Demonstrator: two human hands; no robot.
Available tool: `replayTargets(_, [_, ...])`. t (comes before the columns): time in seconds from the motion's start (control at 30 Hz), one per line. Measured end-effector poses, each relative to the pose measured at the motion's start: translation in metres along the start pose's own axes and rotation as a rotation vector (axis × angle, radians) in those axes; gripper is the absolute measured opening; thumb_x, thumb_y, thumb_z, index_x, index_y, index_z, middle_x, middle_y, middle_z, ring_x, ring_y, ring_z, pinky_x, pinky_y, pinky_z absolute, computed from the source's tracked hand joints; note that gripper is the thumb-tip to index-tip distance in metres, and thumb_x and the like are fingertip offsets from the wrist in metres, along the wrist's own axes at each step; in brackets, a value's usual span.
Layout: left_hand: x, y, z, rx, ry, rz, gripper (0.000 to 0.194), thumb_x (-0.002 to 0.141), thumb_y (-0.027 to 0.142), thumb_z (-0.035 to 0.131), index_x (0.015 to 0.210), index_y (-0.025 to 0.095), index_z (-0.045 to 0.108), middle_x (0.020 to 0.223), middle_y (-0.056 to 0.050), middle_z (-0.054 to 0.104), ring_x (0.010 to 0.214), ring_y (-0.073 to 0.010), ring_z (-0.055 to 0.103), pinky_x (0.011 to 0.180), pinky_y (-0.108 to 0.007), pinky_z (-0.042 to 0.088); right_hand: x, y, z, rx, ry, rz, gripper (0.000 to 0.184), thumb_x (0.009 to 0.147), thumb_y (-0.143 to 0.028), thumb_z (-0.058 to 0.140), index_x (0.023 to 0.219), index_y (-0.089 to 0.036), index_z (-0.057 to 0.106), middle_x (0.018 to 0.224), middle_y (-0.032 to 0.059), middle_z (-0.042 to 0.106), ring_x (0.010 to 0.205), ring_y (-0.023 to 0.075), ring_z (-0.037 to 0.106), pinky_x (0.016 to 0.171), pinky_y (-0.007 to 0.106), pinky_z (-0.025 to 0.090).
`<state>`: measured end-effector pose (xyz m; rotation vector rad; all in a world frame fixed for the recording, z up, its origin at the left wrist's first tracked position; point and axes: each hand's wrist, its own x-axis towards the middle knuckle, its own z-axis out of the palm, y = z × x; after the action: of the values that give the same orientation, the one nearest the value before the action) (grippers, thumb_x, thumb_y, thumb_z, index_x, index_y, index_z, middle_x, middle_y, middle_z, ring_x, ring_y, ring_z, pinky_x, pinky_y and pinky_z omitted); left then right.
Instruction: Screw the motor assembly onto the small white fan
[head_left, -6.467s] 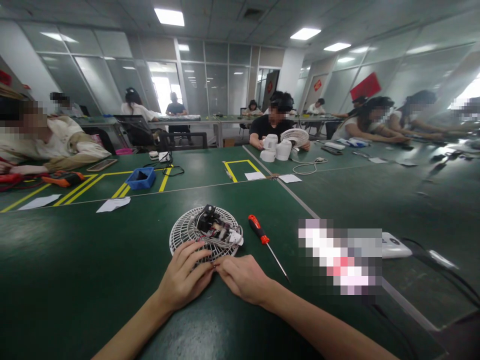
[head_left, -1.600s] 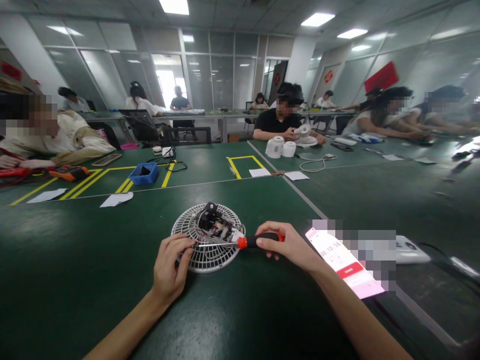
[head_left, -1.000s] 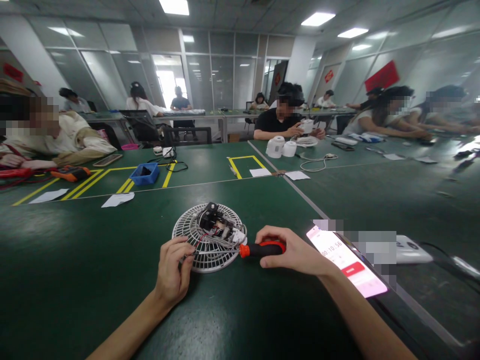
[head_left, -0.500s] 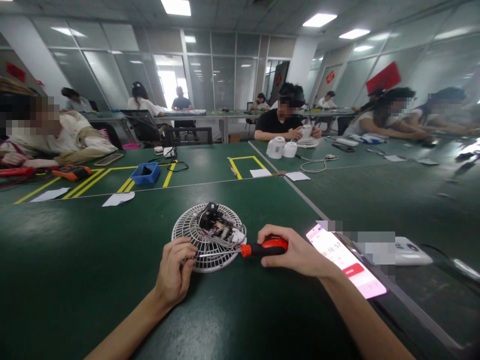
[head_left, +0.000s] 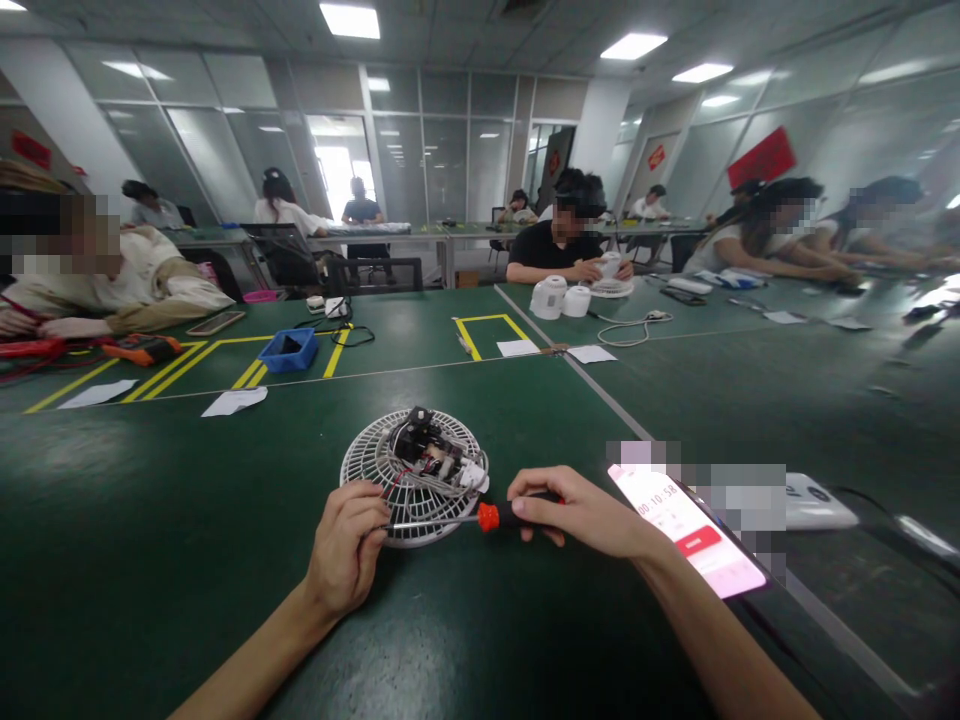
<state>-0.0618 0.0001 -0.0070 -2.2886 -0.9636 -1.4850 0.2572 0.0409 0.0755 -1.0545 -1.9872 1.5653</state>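
My right hand (head_left: 566,510) is closed around the red and black handle of a screwdriver (head_left: 491,516), held almost level. Its shaft points left, and the tip meets the fingers of my left hand (head_left: 349,545). Those fingers are pinched at the near left edge of a round white fan grille (head_left: 427,528). Whatever small part they hold is hidden, though a thin red wire runs up from them. On the grille sits a black motor assembly (head_left: 412,435) with grey cables bundled around it and a white tag on the right.
A lit phone (head_left: 697,545) showing a timer lies right of my right arm, beside a white device (head_left: 821,502). Farther off are a blue bin (head_left: 289,350), paper slips (head_left: 234,402) and white housings (head_left: 550,297). A co-worker (head_left: 555,245) sits across the table; others sit around.
Earlier the screwdriver lay on the table and both hands were at the grille; my right hand has since taken it up. Over the last second its handle turns in my fingers while my left hand stays put.
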Motion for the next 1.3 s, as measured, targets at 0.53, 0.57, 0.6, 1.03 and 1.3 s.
replayTargets(0.53, [0.001,0.002,-0.002,-0.018,-0.053,0.009,0.011,0.099,0.018,0.049,0.097,0.020,0.060,0.088,-0.007,0.070,0.100,-0.0225,0.063,0.094,-0.041,0.052,0.000,-0.005,0.002,-0.154,0.046,-0.105,0.033,0.070,-0.022,0.089,0.089,-0.019,0.061,0.081,-0.0052,0.060,0.073,0.0120,0.055,0.064,0.022,0.040])
replayTargets(0.57, [0.000,0.002,-0.003,-0.018,-0.053,0.000,0.011,0.099,0.017,0.049,0.097,0.019,0.059,0.089,-0.007,0.070,0.100,-0.0226,0.062,0.093,-0.040,0.052,0.001,-0.005,0.003,-0.158,0.047,-0.105,0.033,0.071,-0.022,0.089,0.089,-0.019,0.062,0.081,-0.0052,0.060,0.072,0.0119,0.055,0.064,0.022,0.041])
replayTargets(0.6, [0.000,0.002,-0.003,-0.020,-0.052,-0.013,0.011,0.098,0.016,0.050,0.097,0.020,0.060,0.089,-0.007,0.070,0.101,-0.0227,0.062,0.093,-0.040,0.052,0.001,-0.005,0.004,-0.156,0.044,-0.092,0.033,0.071,-0.022,0.089,0.089,-0.019,0.062,0.081,-0.0050,0.060,0.071,0.0117,0.056,0.062,0.022,0.041])
replayTargets(1.03, [-0.001,-0.001,-0.003,-0.040,-0.026,-0.053,0.012,0.095,0.011,0.051,0.093,0.019,0.060,0.085,-0.006,0.069,0.097,-0.0221,0.062,0.090,-0.039,0.053,0.004,-0.004,0.013,0.013,-0.020,-0.050,0.027,0.097,-0.044,0.059,0.091,-0.018,0.060,0.074,-0.0014,0.061,0.059,0.0103,0.053,0.049,0.020,0.041])
replayTargets(1.3, [0.002,0.001,-0.003,-0.005,-0.007,-0.060,0.010,0.096,0.014,0.053,0.097,0.020,0.062,0.084,-0.005,0.070,0.092,-0.0214,0.065,0.088,-0.038,0.054,0.002,-0.008,0.009,-0.018,0.080,-0.163,0.016,0.088,-0.031,0.072,0.087,-0.017,0.063,0.080,-0.0017,0.062,0.071,0.0122,0.056,0.066,0.025,0.043])
